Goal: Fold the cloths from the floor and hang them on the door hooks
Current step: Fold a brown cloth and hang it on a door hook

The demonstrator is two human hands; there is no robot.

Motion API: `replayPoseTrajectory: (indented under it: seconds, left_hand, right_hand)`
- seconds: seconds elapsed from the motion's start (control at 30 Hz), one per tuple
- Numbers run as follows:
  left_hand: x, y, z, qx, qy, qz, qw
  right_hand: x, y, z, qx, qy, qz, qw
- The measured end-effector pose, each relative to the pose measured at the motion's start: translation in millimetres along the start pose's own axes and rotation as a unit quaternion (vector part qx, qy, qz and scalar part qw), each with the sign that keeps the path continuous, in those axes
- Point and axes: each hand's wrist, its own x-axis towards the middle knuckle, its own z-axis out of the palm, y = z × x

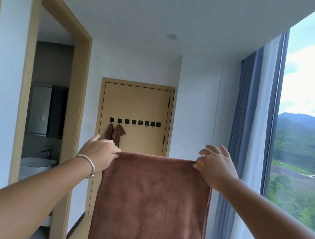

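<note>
Brown cloth (pixel 151 204) hanging flat, upright; two brown cloths (pixel 115 133) on leftmost door hooks (pixel 134 122).

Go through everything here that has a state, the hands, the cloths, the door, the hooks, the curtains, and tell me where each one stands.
Left hand: pinching the cloth's top left corner.
Right hand: pinching the top right corner, other fingers spread.
Large brown plush cloth: held up, spread flat, hanging down.
Two small brown cloths: hung on the two leftmost hooks.
Black door hooks: remaining six bare.
Tan wooden door: closed.
Grey-blue curtains: drawn aside, window uncovered.
</note>
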Motion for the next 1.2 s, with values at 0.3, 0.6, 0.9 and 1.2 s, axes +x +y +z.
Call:
replayPoseTrajectory:
  seconds: [0.3, 0.6, 0.9, 1.2]
  left_hand:
    - [-19, 2, -51, 0.039, 0.048, -0.035, 0.997]
    - [-27, -3, -52, 0.085, 0.045, -0.057, 0.994]
    - [-35, -40, -40, 0.081, 0.018, -0.080, 0.993]
    - [-21, -85, -5, 0.071, 0.009, -0.074, 0.995]
  right_hand:
    - [-29, -19, -17, 0.025, 0.069, -0.006, 0.997]
    - [-20, -28, -29, 0.029, 0.080, -0.024, 0.996]
    - [9, -67, -13, 0.016, 0.067, -0.034, 0.997]
    - [48, -102, 21, 0.020, 0.063, -0.024, 0.998]
